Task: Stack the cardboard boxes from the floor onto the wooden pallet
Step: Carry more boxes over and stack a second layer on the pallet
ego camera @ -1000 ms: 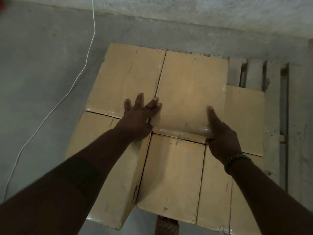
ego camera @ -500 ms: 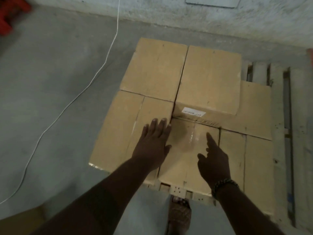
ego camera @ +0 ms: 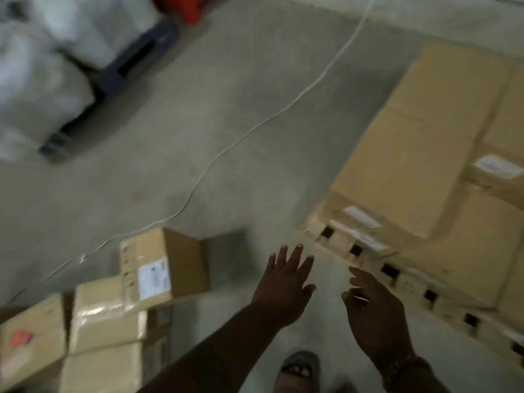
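Several cardboard boxes [ego camera: 419,154] stand stacked at the right, covering the pallet beneath them. At the lower left, more cardboard boxes [ego camera: 107,316] lie on the floor, one with a white label [ego camera: 161,268] resting on top of the others. My left hand [ego camera: 286,282] hovers over bare floor between the two groups, fingers spread and holding nothing. Close beside it, my right hand [ego camera: 374,313] is also open and empty, just in front of the stack's near edge. The picture is blurred by motion.
A white cable [ego camera: 255,129] runs across the concrete floor from the top right to the lower left. White wrapped bundles on a dark pallet [ego camera: 56,66] stand at the top left, with something red [ego camera: 184,7] behind. My sandalled foot [ego camera: 297,373] shows at the bottom.
Both hands have left the stacked boxes and now hang empty over the floor. The view has swung left, putting the stack at the right and showing the floor boxes.
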{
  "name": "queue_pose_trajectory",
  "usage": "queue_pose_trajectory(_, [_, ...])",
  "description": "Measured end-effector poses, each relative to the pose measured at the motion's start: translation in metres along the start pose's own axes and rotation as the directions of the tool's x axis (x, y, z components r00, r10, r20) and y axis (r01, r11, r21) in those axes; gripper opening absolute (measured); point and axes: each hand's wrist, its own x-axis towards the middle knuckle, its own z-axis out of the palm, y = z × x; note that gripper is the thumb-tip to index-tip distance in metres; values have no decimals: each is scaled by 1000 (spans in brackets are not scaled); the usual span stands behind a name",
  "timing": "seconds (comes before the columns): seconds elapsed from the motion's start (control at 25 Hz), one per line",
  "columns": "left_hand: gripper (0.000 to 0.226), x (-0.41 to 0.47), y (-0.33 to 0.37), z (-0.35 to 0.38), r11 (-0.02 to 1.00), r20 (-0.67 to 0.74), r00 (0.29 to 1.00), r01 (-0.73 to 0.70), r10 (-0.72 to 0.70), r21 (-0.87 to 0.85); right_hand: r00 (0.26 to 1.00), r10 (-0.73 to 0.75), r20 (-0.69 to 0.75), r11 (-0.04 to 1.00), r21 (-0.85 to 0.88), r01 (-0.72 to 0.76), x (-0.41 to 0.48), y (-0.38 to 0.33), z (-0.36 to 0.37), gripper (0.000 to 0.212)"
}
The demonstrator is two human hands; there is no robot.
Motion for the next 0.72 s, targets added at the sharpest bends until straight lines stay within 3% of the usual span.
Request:
queue_pose_trajectory(0.12, [63,-88,-81,24,966,-47,969,237,-243,-100,983,-105,154,992,-59,115,-36,-38,58,47])
queue_pose_trajectory(0.32, [55,-254,-179,67,788,-141,800,516,-584,-336,889,-299,347,932,-94,350,-118,-106,162,44])
queue_pose_trajectory(0.48, [44,-397,-227,122,591,-193,601,584,-776,-557,791,-388,474,887,-43,460,-207,-142,255,42])
queue_pose_trajectory(0.6, [42,-505,-254,168,349,-85,412,624,-907,-700,671,-386,633,844,-52,534,-283,-158,323,44])
queue_pose_trajectory(0.72, [40,-598,-279,214,168,-15,246,614,-969,-771,572,-375,729,805,-49,591,-354,-175,384,47])
